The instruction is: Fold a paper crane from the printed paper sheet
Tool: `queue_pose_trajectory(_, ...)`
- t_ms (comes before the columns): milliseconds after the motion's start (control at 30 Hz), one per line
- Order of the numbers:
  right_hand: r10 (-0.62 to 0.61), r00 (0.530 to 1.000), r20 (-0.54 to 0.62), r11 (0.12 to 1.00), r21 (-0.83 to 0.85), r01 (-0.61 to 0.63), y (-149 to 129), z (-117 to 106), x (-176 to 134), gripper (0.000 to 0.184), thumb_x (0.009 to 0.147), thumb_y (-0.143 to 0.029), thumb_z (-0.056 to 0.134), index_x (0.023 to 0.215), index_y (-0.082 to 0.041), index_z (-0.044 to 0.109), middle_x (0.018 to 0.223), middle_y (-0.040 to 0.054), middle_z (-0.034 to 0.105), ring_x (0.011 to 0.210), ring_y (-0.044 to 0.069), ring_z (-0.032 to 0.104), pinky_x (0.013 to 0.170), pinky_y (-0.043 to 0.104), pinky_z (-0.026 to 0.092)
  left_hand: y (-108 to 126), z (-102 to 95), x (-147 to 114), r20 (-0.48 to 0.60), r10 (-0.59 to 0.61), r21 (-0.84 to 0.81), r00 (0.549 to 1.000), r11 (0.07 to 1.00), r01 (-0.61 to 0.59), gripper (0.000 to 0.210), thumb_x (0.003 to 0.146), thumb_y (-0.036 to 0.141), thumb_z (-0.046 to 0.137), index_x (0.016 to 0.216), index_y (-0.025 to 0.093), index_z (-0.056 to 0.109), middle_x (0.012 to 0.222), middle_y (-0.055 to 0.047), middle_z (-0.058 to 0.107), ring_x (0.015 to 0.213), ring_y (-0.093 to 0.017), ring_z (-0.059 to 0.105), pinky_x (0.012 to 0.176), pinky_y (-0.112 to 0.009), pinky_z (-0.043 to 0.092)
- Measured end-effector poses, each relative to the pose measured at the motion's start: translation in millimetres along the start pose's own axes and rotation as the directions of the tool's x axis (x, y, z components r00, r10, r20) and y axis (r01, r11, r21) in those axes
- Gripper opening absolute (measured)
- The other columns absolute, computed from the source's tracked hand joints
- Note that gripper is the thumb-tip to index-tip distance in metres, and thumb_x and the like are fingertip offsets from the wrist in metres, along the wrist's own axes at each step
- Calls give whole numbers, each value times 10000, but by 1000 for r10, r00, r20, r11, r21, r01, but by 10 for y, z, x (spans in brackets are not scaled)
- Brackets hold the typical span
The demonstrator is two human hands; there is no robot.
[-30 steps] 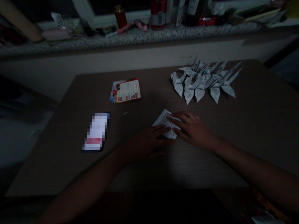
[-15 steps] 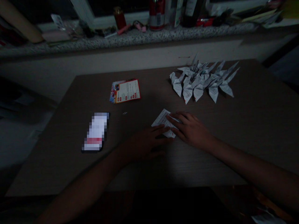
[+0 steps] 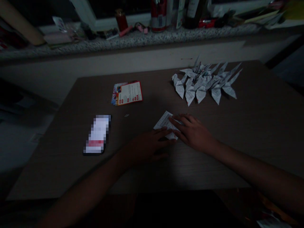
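A small folded sheet of printed paper (image 3: 164, 120) lies flat on the table, one corner pointing away from me. My left hand (image 3: 152, 144) rests over its lower left part, fingers stretched out and apart. From the right, my right hand (image 3: 192, 129) presses its fingertips on the paper's right side, fingers spread. Both hands hide parts of the sheet, and their fingertips nearly meet over it. Beyond them stands a cluster of several folded paper cranes (image 3: 200, 84) made of similar printed paper.
A phone (image 3: 97, 134) with a lit, blurred screen lies at the left. Behind it is a small stack of printed cards (image 3: 129, 92). Tiny white scraps (image 3: 126, 115) lie between phone and paper. A stone windowsill (image 3: 133, 39) holding a can (image 3: 158, 15) and clutter borders the table (image 3: 71, 104).
Both hands stay in nearly the same place on the folded paper. Only the camera view has shifted very slightly.
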State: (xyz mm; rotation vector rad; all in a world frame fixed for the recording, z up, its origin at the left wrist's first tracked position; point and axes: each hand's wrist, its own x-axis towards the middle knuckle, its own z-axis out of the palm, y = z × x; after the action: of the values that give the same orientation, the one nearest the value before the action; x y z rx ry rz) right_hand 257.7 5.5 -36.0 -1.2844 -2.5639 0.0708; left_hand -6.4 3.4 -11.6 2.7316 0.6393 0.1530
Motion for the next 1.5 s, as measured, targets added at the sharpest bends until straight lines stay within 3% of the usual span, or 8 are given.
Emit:
queue_pose_trajectory(200,75,995,-62,994,83,-70,171,40,83,399,1056,-317,512,1442,-308,614,1331,111,643,1177,319,588,943,490,492,12,-44,2,35,-2,13,999,1000,1,505,1029,445,575,1512,313,512,1683,-107,339,1523,-329,385,1168,-513,445)
queue_pose_trajectory(333,99,986,-133,980,187,-73,292,50,163,290,1027,-288,560,1267,-242,715,1177,125,643,1081,301,614,914,463,494,14,-52,5,56,-4,22,998,1000,3,511,1035,467,557,1516,301,515,1676,-120,350,1538,-334,358,1184,-525,425)
queue_pose_trajectory(567,200,963,-183,947,289,-142,363,96,331,130,930,-203,625,1037,-196,698,1063,107,638,1013,291,627,900,440,492,11,-38,3,29,-15,23,999,1000,14,515,1022,479,574,1506,308,529,1673,-122,354,1517,-340,391,1154,-516,457)
queue_pose_trajectory(800,189,963,-194,944,308,-123,414,140,410,83,938,-179,597,949,-202,676,974,89,655,950,273,638,849,416,496,4,-56,6,32,-13,23,999,1000,12,522,1021,473,578,1516,316,514,1674,-111,347,1508,-327,399,1155,-505,450)
queue_pose_trajectory(933,129,968,-215,950,307,-59,350,57,344,113,994,-208,567,1021,-190,675,1026,105,674,1009,282,645,897,442,514,18,-43,26,19,-11,45,1000,999,10,544,1018,496,575,1527,318,499,1644,-120,385,1481,-336,421,1151,-517,439)
queue_pose_trajectory(1133,-24,984,-175,959,273,72,226,-82,123,236,1022,-256,571,1230,-183,654,1285,153,669,1209,308,629,1012,495,529,97,6,70,-31,-71,96,997,993,74,544,1031,518,538,1530,307,486,1563,-155,470,1415,-355,481,1126,-556,438)
queue_pose_trajectory(1400,-172,982,-73,936,299,186,151,-59,-113,303,1021,-225,562,1313,-188,635,1449,153,631,1354,287,589,1120,499,510,-30,16,38,-81,-72,-52,994,996,68,318,1053,306,534,1348,194,565,1582,-139,464,1420,-266,496,1132,-425,478)
queue_pose_trajectory(1500,-183,982,-56,928,320,191,157,-28,-120,276,1014,-223,571,1275,-183,652,1488,154,607,1387,281,569,1159,500,480,-121,-64,-8,-91,-61,-49,994,997,56,325,1000,286,616,1313,201,592,1556,-133,494,1428,-295,484,1164,-465,441)
